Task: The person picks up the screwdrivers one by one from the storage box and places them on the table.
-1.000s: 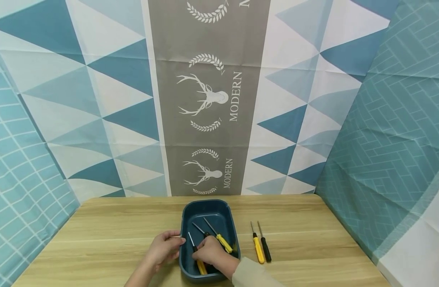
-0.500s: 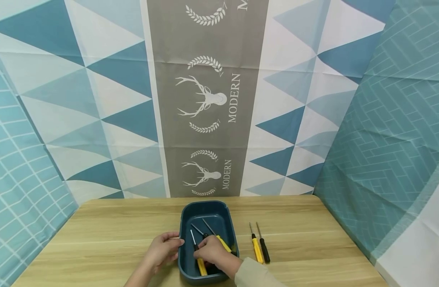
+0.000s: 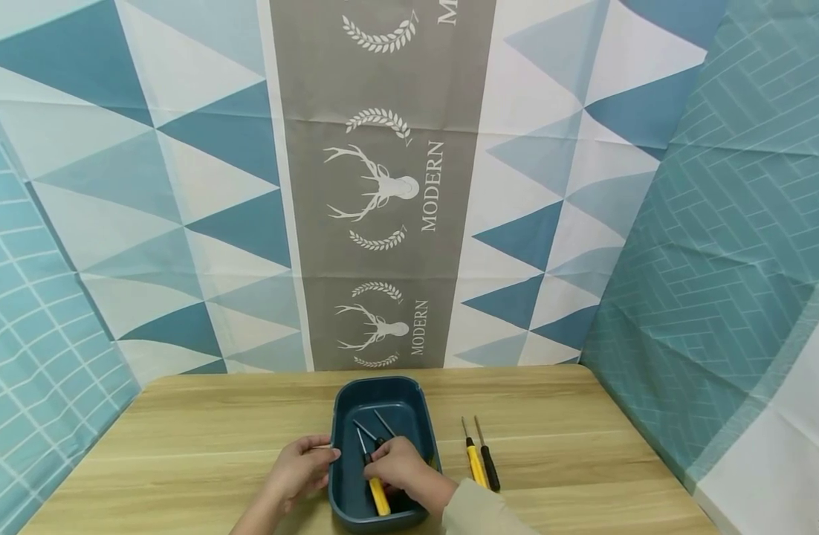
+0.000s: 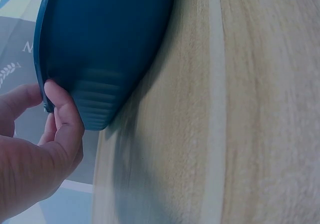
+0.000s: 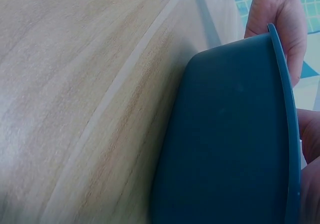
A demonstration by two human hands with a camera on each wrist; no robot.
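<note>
A dark blue bin (image 3: pixel 419 405) stands on the table in the head view, with several screwdrivers inside. My left hand (image 3: pixel 301 469) grips its left rim, thumb over the edge; the left wrist view shows the fingers (image 4: pixel 62 109) pinching that rim. Reaching into the bin, my right hand (image 3: pixel 401 467) pinches a yellow-handled screwdriver (image 3: pixel 379 496) near its black collar. The shafts of two more screwdrivers emerge beyond the right hand, which covers most of their handles. From the right wrist, the bin wall (image 5: pixel 230 129) hides the contents.
Right of the bin, a yellow-and-black screwdriver (image 3: pixel 475 462) and a black-handled screwdriver (image 3: pixel 490 468) lie side by side on the wooden table (image 3: pixel 202 438). A patterned cloth (image 3: pixel 376 245) hangs behind the table.
The pinched screwdriver has shifted slightly right within the bin, along with my right hand, which now covers another yellow handle. My left hand keeps its grip. The head view has shifted slightly.
</note>
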